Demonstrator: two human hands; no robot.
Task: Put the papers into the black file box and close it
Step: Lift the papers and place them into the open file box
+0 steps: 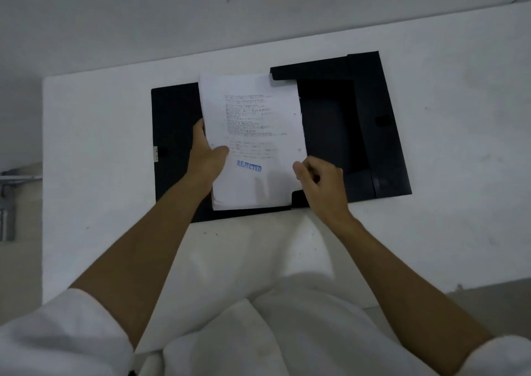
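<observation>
On a white table point(115, 145) against a pale wall, the black file box point(344, 123) lies open and flat, while the left hand point(205, 156) grips the left edge of the papers point(253, 134) stamped "REJECTED" above it and the right hand point(321, 179) pinches their lower right edge.

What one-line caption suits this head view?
Left hand and right hand hold a stack of white printed papers, stamped REJECTED, over the open black file box on a white table.
</observation>
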